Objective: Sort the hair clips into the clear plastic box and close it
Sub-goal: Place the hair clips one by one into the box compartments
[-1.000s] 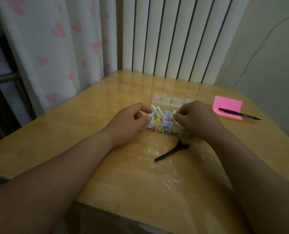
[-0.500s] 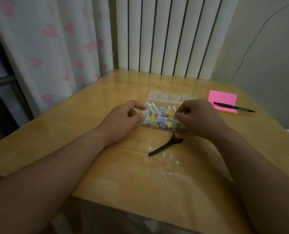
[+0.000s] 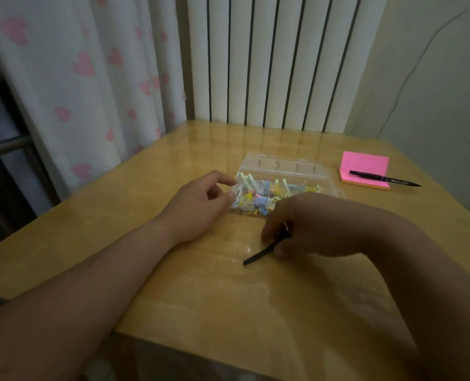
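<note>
A clear plastic box (image 3: 283, 167) lies open in the middle of the wooden table, its lid tilted back. Inside sit several small pastel hair clips (image 3: 258, 196) in yellow, blue, green and pink. My left hand (image 3: 198, 204) rests at the box's left end, thumb and forefinger touching its edge. A long black hair clip (image 3: 257, 255) lies on the table in front of the box. My right hand (image 3: 308, 226) is over its far end, fingers pinched on it; the clip's tip still touches the table.
A pink sticky-note pad (image 3: 365, 170) with a black pen (image 3: 385, 182) across it lies at the back right. A white radiator (image 3: 269, 59) and a heart-print curtain (image 3: 71, 72) stand behind the table (image 3: 200, 298). The table's near edge is close to my arms.
My right hand left the box's right end and came down toward me onto the black clip, closing on it. The left hand stayed at the box.
</note>
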